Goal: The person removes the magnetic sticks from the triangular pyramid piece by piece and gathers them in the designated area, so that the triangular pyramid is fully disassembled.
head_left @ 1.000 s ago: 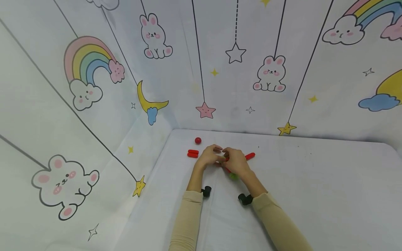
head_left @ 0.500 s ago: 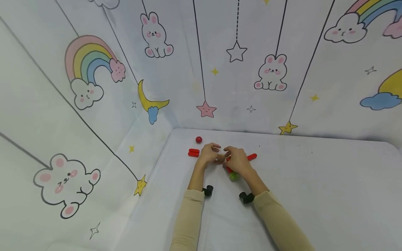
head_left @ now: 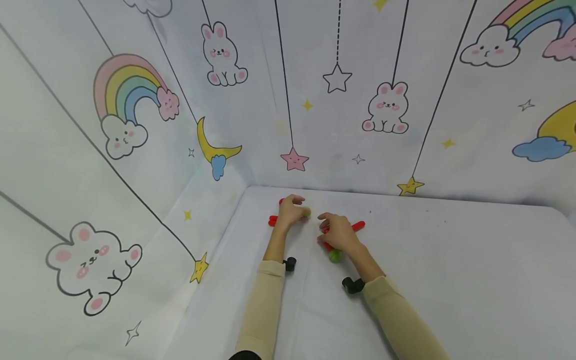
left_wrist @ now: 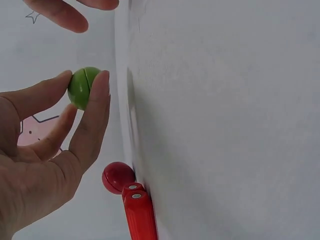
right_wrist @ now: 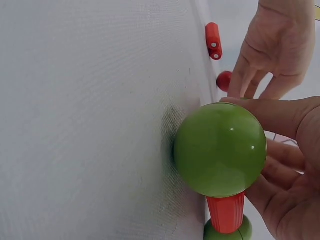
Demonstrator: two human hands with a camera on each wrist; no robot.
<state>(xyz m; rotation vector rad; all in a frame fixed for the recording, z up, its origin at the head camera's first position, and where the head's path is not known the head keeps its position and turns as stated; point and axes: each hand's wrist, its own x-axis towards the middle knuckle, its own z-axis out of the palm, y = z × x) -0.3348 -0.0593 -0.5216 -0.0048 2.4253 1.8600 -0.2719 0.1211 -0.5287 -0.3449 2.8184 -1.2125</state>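
My left hand (head_left: 290,212) is raised off the table and pinches a green ball (left_wrist: 84,87) between thumb and fingertips; a fine seam shows on it. My right hand (head_left: 340,233) lies low over several red rods, thumb and fingers curled about one red rod (head_left: 328,246). The ball covers the fingertips in the right wrist view. A green ball (right_wrist: 220,150) is at that rod's near end. Another red rod (head_left: 358,226) sticks out to the right from under the hand. Lower in the right wrist view, a further green ball (right_wrist: 230,233) is partly hidden.
Two red rods (left_wrist: 140,212) lie side by side on the white table left of my left hand. Behind them sits a red ball (left_wrist: 118,177), mostly covered by that hand in the head view. White walls (head_left: 252,120) with cartoon prints close off the back and left.
My left hand has moved left and away from the right hand, carrying the green ball into plain sight. The right hand has hardly moved.
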